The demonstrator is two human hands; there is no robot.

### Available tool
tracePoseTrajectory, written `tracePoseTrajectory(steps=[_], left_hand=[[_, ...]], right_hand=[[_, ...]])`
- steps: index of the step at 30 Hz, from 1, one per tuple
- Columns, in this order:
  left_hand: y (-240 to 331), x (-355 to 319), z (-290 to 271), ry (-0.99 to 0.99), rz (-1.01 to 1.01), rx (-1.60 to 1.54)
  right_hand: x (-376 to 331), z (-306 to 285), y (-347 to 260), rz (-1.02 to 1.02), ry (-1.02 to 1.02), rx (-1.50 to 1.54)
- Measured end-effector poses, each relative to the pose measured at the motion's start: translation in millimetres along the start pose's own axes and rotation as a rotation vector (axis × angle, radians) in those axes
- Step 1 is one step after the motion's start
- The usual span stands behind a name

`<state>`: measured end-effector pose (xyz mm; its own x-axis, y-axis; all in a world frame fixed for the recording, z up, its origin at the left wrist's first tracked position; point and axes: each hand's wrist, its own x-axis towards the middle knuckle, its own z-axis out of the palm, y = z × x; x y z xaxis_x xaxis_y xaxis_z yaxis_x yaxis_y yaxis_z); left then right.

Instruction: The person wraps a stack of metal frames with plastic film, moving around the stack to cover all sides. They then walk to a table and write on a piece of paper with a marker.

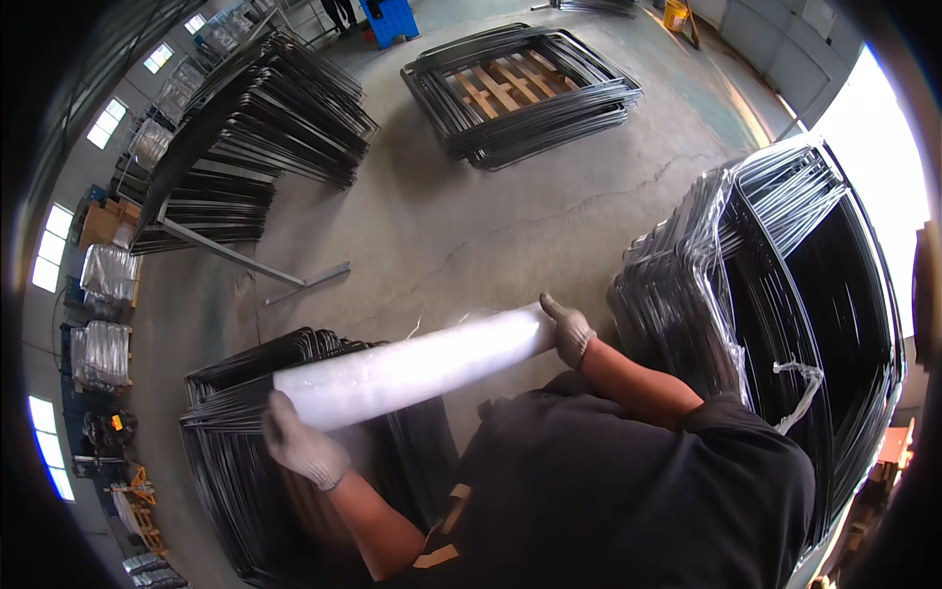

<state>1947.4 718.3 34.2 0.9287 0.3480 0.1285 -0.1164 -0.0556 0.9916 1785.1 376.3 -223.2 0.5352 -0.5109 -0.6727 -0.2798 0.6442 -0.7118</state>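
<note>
Head view, looking down: the left hand (302,448), gloved, is wrapped around the near end of a film roll (412,367), fingers curled shut on it. The right hand (567,329), gloved too, is clamped over the far end, palm against the end of the roll. The roll hangs level between both hands, in front of the chest, tilted a little up toward the right hand. Just under the left hand sits a stack of black metal frames (235,393), flat on the floor. Just beside the right hand, on its outer side, stands a wrapped bundle (726,285) of black frames, film stretched across its near corner and a loose tail of film (800,388) dangling off it. Beyond both hands, bare concrete floor (471,226). Farther out past the left hand, a long frame pile (265,108) on a rack. Well beyond the right hand, frames ringed round a wooden pallet (505,86).
</note>
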Motion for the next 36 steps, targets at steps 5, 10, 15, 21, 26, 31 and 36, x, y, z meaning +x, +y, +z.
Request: tracePoseTrajectory(steps=[5, 10, 15, 21, 26, 31, 36], left_hand=[[-130, -14, -85, 0.029, -0.39, 0.086], [-223, -55, -133, 0.058, -0.626, 0.007], [-272, -100, -146, 0.185, -0.824, 0.044], [-331, -192, -181, 0.365, -0.972, -0.006], [-324, -240, -162, 0.482, -1.09, 0.083], [-303, -264, -125, 0.596, -1.12, 0.095], [-289, -303, -101, 0.733, -1.12, 0.074]], right_hand=[[4, 13, -14, -0.079, 0.056, -0.157], [21, 34, -4, -0.141, 0.115, -0.576], [77, 42, 8, -0.047, 0.019, -0.688], [93, 65, 10, -0.002, -0.044, -1.045], [121, 79, -7, -0.022, -0.136, -1.256], [150, 80, -15, -0.012, -0.209, -1.307], [157, 93, -27, 0.054, -0.361, -1.345]])
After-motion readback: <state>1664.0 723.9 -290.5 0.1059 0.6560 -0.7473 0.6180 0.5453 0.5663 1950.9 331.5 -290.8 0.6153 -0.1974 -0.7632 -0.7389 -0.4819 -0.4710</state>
